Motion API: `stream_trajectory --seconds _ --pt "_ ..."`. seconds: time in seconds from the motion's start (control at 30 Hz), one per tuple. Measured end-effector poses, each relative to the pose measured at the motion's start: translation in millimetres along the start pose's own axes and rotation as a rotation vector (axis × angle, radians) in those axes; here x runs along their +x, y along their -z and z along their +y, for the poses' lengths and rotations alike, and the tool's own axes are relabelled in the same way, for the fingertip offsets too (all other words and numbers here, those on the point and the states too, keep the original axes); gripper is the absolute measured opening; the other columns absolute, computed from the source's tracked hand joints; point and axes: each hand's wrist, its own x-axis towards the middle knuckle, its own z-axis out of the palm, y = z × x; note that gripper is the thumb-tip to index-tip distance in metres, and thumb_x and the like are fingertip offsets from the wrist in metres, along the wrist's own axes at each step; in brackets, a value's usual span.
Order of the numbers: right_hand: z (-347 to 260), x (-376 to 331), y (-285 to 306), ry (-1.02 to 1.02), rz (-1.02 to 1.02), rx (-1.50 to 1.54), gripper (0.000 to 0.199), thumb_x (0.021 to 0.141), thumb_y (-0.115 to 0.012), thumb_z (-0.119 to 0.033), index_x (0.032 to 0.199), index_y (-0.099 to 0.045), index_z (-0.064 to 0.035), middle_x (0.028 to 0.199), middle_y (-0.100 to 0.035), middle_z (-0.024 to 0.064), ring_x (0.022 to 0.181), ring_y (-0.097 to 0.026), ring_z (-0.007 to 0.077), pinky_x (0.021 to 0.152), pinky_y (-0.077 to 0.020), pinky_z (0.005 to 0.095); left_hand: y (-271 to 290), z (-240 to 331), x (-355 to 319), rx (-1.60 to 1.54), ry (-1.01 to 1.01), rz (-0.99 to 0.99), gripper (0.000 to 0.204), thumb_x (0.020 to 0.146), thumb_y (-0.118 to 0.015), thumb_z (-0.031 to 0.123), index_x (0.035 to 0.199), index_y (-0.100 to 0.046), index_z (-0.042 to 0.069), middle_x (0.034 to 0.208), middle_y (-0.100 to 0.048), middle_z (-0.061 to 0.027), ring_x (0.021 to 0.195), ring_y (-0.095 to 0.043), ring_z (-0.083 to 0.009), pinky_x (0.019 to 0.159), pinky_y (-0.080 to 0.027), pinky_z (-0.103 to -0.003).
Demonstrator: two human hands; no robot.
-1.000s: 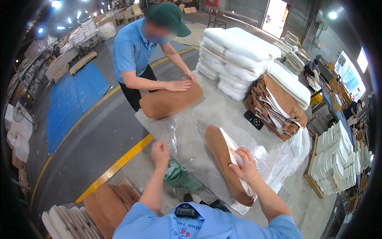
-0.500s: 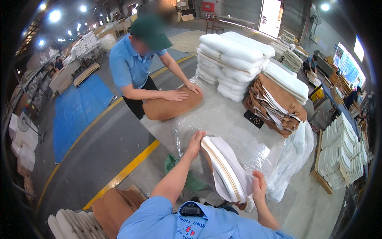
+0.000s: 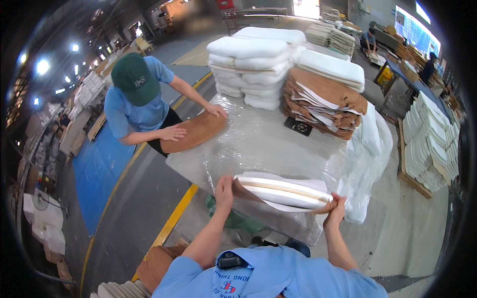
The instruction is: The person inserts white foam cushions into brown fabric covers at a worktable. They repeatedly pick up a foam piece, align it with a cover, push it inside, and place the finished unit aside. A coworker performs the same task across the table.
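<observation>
Left hand [image 3: 224, 192] and right hand [image 3: 336, 208] have fingers clenched on a layered cushion [image 3: 284, 191] at its ends, near the desk's [image 3: 258, 141] front edge. Brown fabric [image 3: 325, 102] sits stacked by the right edge.

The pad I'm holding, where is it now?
In the head view, the pad is below and right of centre, between your left hand and right hand, over the table.

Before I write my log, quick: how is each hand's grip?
Left hand: closed, holding the left end of the layered cushion.
Right hand: closed, holding its right end.
</observation>
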Motion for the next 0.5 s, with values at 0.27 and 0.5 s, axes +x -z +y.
stream_trajectory --seconds 0.27,0.5 --pt "-44.6 113.3 -97.1 0.015 -0.187 -0.071 0.06 0.113 -0.04 -0.048 0.097 -0.072 0.0008 0.079 -0.069 0.0096 0.075 -0.063 0.0169 0.072 -0.0503 0.0312 5.9 30.2 -153.8 0.02 0.279 -0.137 0.073 0.089 -0.078 -0.002 0.154 -0.044 0.001 0.135 -0.064 -0.0124 0.121 -0.063 -0.0213 0.105 -0.052 -0.036" --pt "-89.1 154.7 -181.6 0.039 -0.489 0.168 0.061 0.114 -0.037 -0.049 0.101 -0.071 0.0002 0.088 -0.074 0.0114 0.084 -0.066 0.0181 0.083 -0.0513 0.0324 -63.1 24.8 -244.9 0.009 0.095 -0.125 0.075 0.08 -0.084 -0.007 0.145 -0.049 0.004 0.135 -0.065 -0.0163 0.122 -0.066 -0.0264 0.104 -0.054 -0.041"
